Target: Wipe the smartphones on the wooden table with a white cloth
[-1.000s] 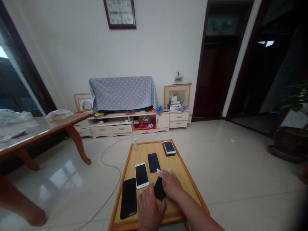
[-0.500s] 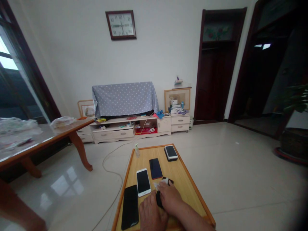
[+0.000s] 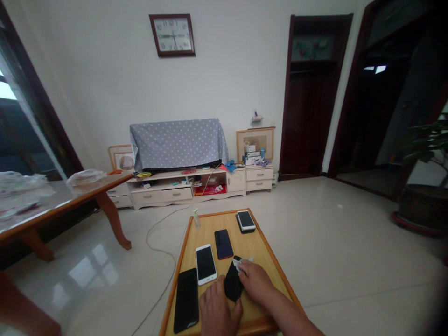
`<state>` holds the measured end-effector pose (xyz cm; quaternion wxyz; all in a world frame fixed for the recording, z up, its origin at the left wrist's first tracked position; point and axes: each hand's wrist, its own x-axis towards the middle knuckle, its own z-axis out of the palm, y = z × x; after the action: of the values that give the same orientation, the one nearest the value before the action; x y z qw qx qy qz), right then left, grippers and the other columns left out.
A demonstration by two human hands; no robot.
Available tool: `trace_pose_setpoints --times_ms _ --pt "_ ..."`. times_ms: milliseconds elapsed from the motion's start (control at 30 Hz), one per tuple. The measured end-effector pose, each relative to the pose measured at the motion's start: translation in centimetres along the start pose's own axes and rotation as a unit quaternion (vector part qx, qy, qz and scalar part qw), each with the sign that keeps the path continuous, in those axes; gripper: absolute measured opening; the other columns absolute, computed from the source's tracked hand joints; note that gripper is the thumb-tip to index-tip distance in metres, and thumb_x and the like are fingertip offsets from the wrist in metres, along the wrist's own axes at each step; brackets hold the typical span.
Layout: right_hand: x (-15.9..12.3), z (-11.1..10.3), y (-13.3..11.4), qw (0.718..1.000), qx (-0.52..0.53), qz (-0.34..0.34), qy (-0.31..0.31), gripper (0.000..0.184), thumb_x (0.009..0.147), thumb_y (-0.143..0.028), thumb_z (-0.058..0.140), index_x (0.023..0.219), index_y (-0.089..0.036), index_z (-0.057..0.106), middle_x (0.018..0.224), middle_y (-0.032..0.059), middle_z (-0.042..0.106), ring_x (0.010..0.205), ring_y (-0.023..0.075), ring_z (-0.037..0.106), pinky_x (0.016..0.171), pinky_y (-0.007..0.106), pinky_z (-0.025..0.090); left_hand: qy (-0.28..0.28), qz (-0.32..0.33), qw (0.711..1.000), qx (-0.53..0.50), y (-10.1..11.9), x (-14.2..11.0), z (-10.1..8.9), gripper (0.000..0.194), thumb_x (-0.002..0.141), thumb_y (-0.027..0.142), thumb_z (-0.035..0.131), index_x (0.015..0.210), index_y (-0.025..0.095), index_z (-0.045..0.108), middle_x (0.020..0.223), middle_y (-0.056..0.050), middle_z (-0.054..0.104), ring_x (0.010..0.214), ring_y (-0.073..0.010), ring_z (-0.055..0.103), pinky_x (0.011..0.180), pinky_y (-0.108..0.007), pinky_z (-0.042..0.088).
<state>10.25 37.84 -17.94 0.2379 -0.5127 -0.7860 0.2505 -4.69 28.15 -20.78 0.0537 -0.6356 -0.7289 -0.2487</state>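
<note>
A black phone (image 3: 233, 283) lies tilted on the small wooden table, partly covered by my hands. My left hand (image 3: 217, 308) grips its near end, fingers along the left edge and thumb at the bottom corner. In my right hand (image 3: 257, 280) a crumpled white tissue (image 3: 237, 265) is pinched against the phone's upper right part. Left of my hands are a white-framed phone (image 3: 206, 264) and a large black phone (image 3: 186, 301). Beyond them lies a dark blue phone (image 3: 223, 244) with a reddish edge. Farther back, a white phone (image 3: 246, 220) rests on a dark one.
A small pump bottle (image 3: 196, 219) stands at the far left corner of the wooden table (image 3: 259, 252). A larger table (image 3: 115, 180) with plastic bags is at left. A cable (image 3: 171, 254) runs across the floor. A white cabinet (image 3: 164, 196) lines the wall; a potted plant (image 3: 420, 205) stands right.
My right hand has slid the tissue rightward across the phone, baring more of its black surface. My left hand stays at the near end. The whole view has shifted slightly.
</note>
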Motion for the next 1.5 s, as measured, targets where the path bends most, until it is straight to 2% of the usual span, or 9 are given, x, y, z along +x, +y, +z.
trace_pose_setpoints --times_ms 200,433,567,700,833,1100,1233,1367,1500 --pt "0.2 0.5 -0.5 0.998 -0.028 0.037 0.032 0.042 0.087 -0.018 0.055 0.126 -0.015 0.070 0.138 0.0149 0.063 0.131 0.0268 0.055 0.112 0.033 0.035 -0.001 -0.002 1.000 0.001 0.0 0.0 0.2 0.060 0.078 0.031 0.063 0.136 0.016 0.055 0.131 -0.013 0.065 0.122 -0.0287 0.057 0.107 -0.042 0.034" --pt "-1.2 2.3 -2.8 0.998 -0.056 -0.003 -0.024 0.024 0.083 -0.017 0.059 0.101 -0.019 0.075 0.108 0.0122 0.073 0.100 0.0246 0.068 0.086 0.029 0.044 -0.047 -0.010 0.999 0.004 0.1 0.3 0.1 0.062 0.075 0.025 0.064 0.137 0.017 0.055 0.134 -0.013 0.064 0.126 -0.0271 0.055 0.108 -0.039 0.031" --pt "-0.5 0.9 -1.5 0.997 -0.054 0.044 0.022 0.022 0.083 -0.010 0.053 0.090 -0.017 0.073 0.099 0.0107 0.073 0.097 0.0227 0.065 0.081 0.027 0.040 -0.036 -0.003 0.999 0.011 0.4 0.2 -0.2 0.058 0.082 0.032 0.061 0.137 0.015 0.054 0.134 -0.014 0.064 0.125 -0.0273 0.055 0.108 -0.041 0.031" --pt "-0.3 -0.8 0.7 0.993 0.041 0.080 0.080 0.023 0.073 -0.006 0.052 0.085 -0.019 0.067 0.093 0.0056 0.070 0.090 0.0189 0.061 0.078 0.025 0.039 -0.025 0.013 1.000 0.006 0.4 0.2 -0.5 0.054 0.086 0.032 0.057 0.136 0.014 0.053 0.134 -0.014 0.063 0.125 -0.0276 0.055 0.107 -0.042 0.032" --pt "-1.1 -0.9 1.6 0.958 0.203 0.164 0.116 0.018 0.069 -0.008 0.051 0.080 -0.020 0.060 0.083 0.0023 0.067 0.080 0.0172 0.058 0.070 0.024 0.039 -0.037 0.021 0.999 -0.003 0.4 0.3 -0.7 0.054 0.088 0.037 0.056 0.137 0.015 0.052 0.136 -0.014 0.062 0.127 -0.0289 0.053 0.105 -0.043 0.034" --pt "-2.6 2.2 -1.0 0.920 0.314 0.224 0.072 0.013 0.064 -0.016 0.056 0.077 -0.018 0.060 0.065 -0.0013 0.063 0.062 0.0165 0.061 0.056 0.024 0.040 -0.053 0.001 0.999 -0.009 0.2 0.6 -1.3 0.056 0.086 0.036 0.057 0.138 0.015 0.051 0.135 -0.015 0.062 0.127 -0.0299 0.054 0.104 -0.043 0.036" --pt "-2.8 3.0 -2.2 0.907 0.336 0.239 0.090 0.019 0.062 -0.018 0.061 0.081 -0.018 0.060 0.068 -0.0009 0.064 0.063 0.0173 0.062 0.056 0.025 0.042 -0.040 0.017 0.995 -0.085 -1.2 0.4 -0.7 0.057 0.085 0.031 0.056 0.139 0.016 0.048 0.137 -0.014 0.061 0.128 -0.0293 0.054 0.106 -0.042 0.039" --pt "-3.0 3.5 -2.4 0.883 0.384 0.247 0.105 0.025 0.060 -0.020 0.065 0.085 -0.018 0.061 0.069 0.0002 0.067 0.065 0.0189 0.065 0.056 0.025 0.043 -0.042 0.009 0.959 -0.279 -2.4 0.7 0.1 0.055 0.089 0.035 0.051 0.140 0.016 0.044 0.136 -0.014 0.059 0.128 -0.0262 0.056 0.109 -0.042 0.043" --pt "-3.0 4.2 -2.6 0.868 0.427 0.236 0.094 0.030 0.060 -0.023 0.065 0.089 -0.017 0.063 0.069 0.0008 0.068 0.062 0.0193 0.064 0.054 0.025 0.043 -0.086 -0.127 0.883 -0.445 -2.7 2.1 -0.6 0.058 0.085 0.042 0.051 0.135 0.014 0.045 0.106 -0.010 0.068 0.092 -0.0224 0.070 0.087 -0.038 0.054"
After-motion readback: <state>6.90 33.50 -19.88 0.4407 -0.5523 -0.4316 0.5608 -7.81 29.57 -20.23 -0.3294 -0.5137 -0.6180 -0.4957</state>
